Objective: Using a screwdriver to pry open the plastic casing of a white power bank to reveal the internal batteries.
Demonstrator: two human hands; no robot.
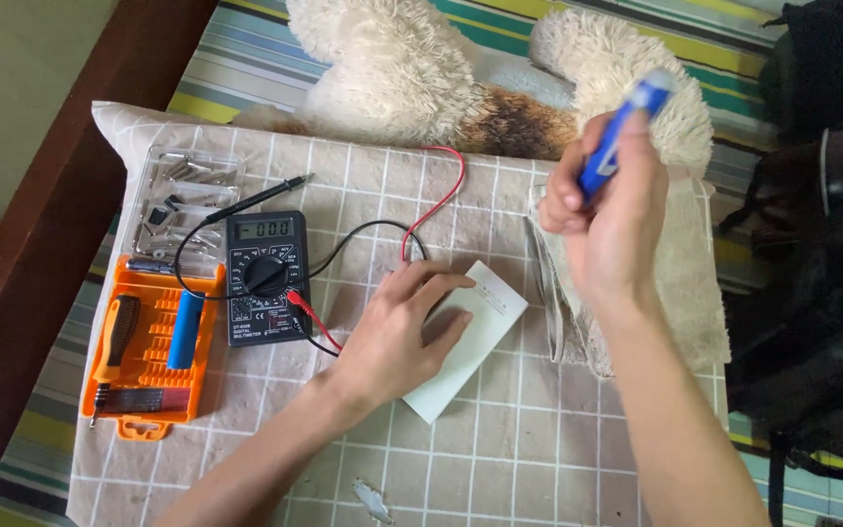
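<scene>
Orange tool tray: near the left edge of the checked cloth that covers the surface; holds a dark-handled screwdriver and a blue cylinder, each lying in its own slot so it cannot roll.

Clear plastic lid: at the far left corner, just beyond the tray, with small metal bits lying loose on it.

Black meter: beside the tray, face up so the display reads from above. Its black probe lies across the lid; black and red leads loop toward the far edge.

Left hand: palm down, fingers spread flat, gripping nothing; they press on a white card-like box near the cloth's middle, apparently to steady it.

Right hand: raised above the cloth's right side, fingers clenched around a blue pen-like tool, tip pointing up and away.

Pale folded towel: at the right edge, below that hand.

Fluffy cream toy: along the far edge.

Black bag: off the right edge.
</scene>
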